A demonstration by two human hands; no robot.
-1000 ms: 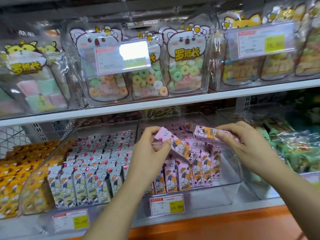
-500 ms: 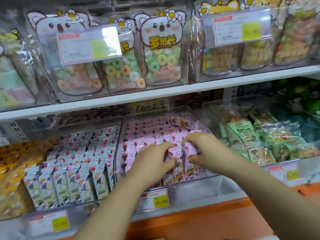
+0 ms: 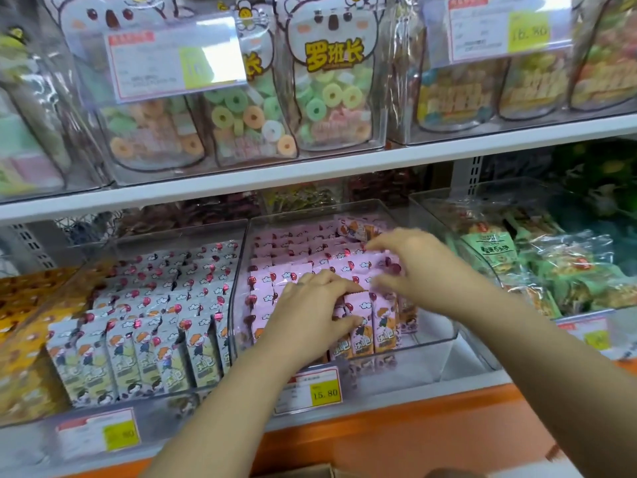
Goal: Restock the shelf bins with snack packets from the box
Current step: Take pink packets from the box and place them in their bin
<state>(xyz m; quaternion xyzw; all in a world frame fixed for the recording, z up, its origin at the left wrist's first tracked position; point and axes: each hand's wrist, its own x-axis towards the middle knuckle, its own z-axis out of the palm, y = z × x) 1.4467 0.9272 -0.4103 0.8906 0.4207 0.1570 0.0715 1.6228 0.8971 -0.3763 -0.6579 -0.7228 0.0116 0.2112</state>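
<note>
The pink packets (image 3: 361, 338) stand in rows in the middle bin (image 3: 431, 360), long side up, pictures facing front. One loose packet (image 3: 355, 231) lies tipped at the back. The left hand (image 3: 310, 312) curls over the front row and pinches some packets. The right hand (image 3: 417, 267) touches packets just behind with bent fingers. It is too blurry to tell if it holds any.

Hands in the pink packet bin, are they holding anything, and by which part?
The left hand pinches a front-row pink packet by its top end, thumb on its face. The right hand rests on the packets behind; blur hides any grip.
</note>
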